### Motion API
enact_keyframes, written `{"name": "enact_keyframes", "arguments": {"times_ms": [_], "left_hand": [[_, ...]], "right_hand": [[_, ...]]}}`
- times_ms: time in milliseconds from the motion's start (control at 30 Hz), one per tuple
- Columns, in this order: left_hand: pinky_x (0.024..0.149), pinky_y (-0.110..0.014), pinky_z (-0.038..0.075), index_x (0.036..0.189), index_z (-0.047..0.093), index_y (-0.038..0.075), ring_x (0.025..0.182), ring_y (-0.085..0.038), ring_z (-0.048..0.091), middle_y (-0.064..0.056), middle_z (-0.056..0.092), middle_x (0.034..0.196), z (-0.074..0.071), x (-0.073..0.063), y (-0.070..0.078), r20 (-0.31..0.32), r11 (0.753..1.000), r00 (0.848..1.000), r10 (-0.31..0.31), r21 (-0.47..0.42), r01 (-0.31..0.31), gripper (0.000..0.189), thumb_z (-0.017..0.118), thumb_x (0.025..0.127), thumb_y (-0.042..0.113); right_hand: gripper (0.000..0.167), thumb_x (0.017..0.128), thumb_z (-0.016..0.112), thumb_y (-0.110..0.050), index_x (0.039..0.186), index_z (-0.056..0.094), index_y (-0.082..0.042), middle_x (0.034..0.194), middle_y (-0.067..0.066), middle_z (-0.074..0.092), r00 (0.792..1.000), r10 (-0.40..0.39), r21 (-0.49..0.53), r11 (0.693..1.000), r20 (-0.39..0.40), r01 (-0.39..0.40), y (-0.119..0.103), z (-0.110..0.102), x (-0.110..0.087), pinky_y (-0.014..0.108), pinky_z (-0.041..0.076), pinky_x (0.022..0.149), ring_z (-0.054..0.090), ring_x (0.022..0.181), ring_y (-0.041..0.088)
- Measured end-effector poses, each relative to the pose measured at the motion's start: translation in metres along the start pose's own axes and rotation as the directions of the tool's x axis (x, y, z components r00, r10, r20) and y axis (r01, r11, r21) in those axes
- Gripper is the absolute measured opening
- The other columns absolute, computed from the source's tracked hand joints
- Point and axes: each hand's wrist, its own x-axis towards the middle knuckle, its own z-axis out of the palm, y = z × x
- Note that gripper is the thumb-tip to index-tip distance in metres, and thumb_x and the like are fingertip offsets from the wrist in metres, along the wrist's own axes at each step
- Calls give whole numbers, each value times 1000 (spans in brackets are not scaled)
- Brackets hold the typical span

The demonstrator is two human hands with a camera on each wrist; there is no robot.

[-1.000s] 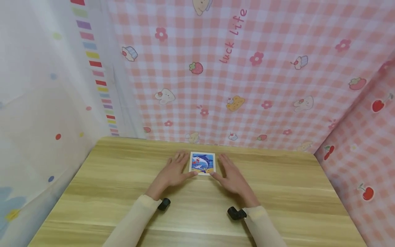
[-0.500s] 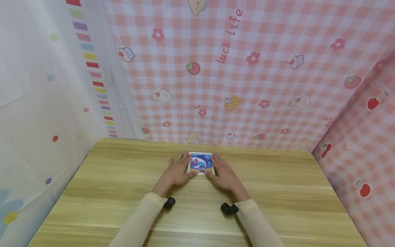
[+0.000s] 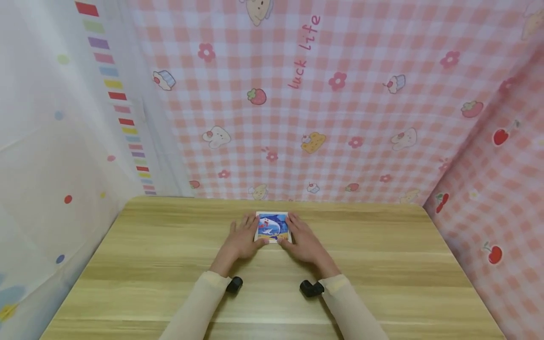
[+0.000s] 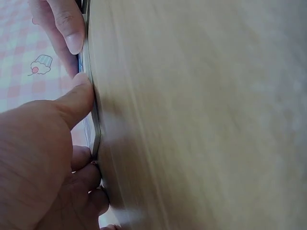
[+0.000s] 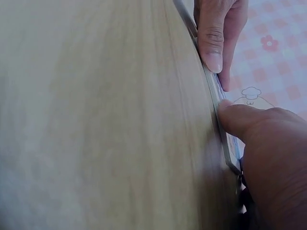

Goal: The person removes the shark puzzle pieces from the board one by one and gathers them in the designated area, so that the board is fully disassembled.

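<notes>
A small square dolphin picture board with a white border lies flat toward the back of the wooden table. My left hand holds its left side, fingers along that edge and thumb on the near edge. On the opposite side my right hand grips it the same way. The left wrist view has the left thumb on the board's near edge, with the other fingers bent beside its corner. In the right wrist view the right thumb presses the same edge, and the right fingers are mostly hidden.
Bare wooden tabletop surrounds the board. A pink checked cloth hangs behind the table, with another checked cloth at the right and a white dotted sheet at the left. Each wrist carries a black camera.
Both hands have drawn inward; the right fingers, apart from the board's right edge before, now lie against it. The board stays at about the same place while the head view shifts slightly.
</notes>
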Motion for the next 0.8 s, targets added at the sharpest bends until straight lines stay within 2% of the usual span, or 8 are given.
{"name": "enact_keyframes", "arguments": {"times_ms": [400,800], "left_hand": [[126,-69,9,160,23,-4,160,-40,13,-22,15,171,0,-3,3,-2,1000,1000,-2,11,2,80,53,105,44],[127,-67,12,159,24,-6,159,-40,14,-23,16,170,8,-15,10,-8,1000,1000,-1,-5,1,80,55,104,43]], "right_hand": [[77,103,58,-43,159,30,3,170,19,19,1000,-2,7,1000,2,2,-2,-2,-1,54,17,130,15,160,37],[76,101,61,-41,157,34,3,170,19,22,1000,-1,32,999,-27,2,-5,1,-17,55,18,130,17,159,37]]}}
